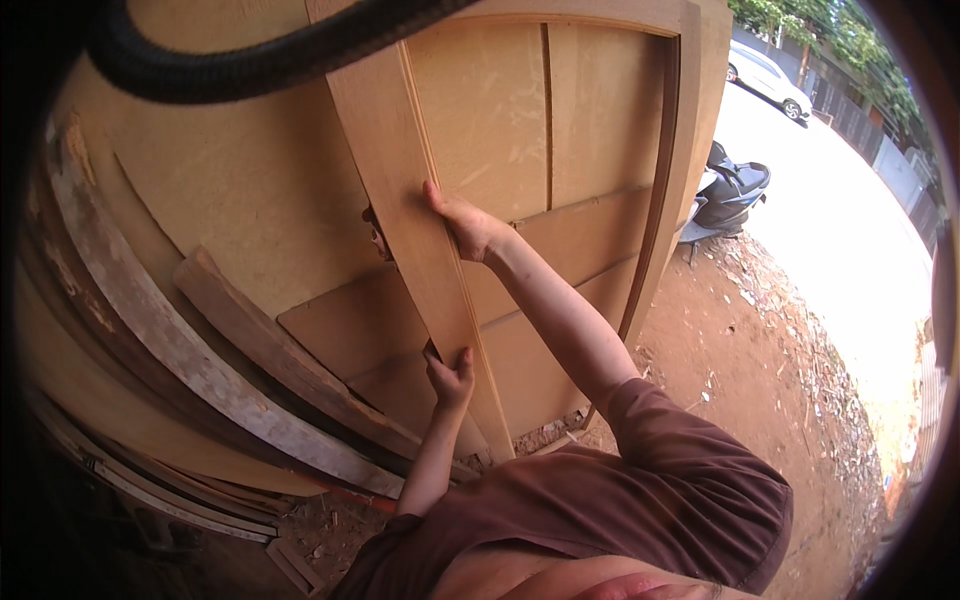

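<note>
A large wooden frame (378, 110) stands upright before me, its wide left side piece running from the top of the view down toward my body. Higher up that piece, my right hand (468, 228) grips it, thumb on the front face, with fingertips showing past its far left edge. Lower down, close to my chest, my left hand (450, 380) is closed on the same piece, its fingers partly hidden by the wood. Through the frame's opening show tan sheets of board (480, 110) behind it.
Long wooden planks (150, 270) lean on the left beside the boards. More timber (170, 500) lies at lower left. To the right are reddish dirt ground (710, 340) with scattered debris, a parked scooter (735, 190) and a white car (765, 75). A black hose-like tube (230, 75) crosses the top left.
</note>
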A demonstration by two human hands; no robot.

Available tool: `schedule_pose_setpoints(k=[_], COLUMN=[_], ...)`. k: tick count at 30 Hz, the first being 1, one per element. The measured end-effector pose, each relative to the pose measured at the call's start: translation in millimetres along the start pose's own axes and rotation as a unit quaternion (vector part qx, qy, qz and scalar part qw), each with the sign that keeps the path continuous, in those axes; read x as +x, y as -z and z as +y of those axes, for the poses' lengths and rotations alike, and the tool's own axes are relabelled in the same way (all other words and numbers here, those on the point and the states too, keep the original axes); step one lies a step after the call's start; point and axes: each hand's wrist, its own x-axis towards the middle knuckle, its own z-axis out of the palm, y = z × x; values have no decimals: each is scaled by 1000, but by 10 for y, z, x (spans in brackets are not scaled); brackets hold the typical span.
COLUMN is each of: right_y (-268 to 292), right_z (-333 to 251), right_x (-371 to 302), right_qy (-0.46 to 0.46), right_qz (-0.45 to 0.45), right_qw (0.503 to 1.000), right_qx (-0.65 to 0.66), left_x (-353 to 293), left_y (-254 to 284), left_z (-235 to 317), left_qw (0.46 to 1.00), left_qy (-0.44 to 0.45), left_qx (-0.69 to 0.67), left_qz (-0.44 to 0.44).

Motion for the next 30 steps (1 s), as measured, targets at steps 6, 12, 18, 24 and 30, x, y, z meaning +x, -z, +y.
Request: schedule_pose_setpoints(k=[6, 12, 18, 24, 30], right_y=[-199, -375, -459, -510, -444], right_z=[-63, -85, -116, -6, 334], right_x=[-31, -82, -153, -162, -162], right_qy=[21, 57, 61, 102, 212], right_qz=[68, 166, 223, 278, 383], right_qw=[992, 972, 949, 929, 842], right_qx=[-107, -155, -212, -222, -316], left_x=[-13, -41, -35, -62, -238], left_y=[36, 35, 44, 88, 208], left_z=[13, 28, 95, 126, 162], left_qw=[999, 998, 997, 997, 986], left_qy=[-13, 13, 26, 64, 117], left_qx=[40, 55, 71, 28, 84], left_qz=[-10, -2, -4, -28, -83])
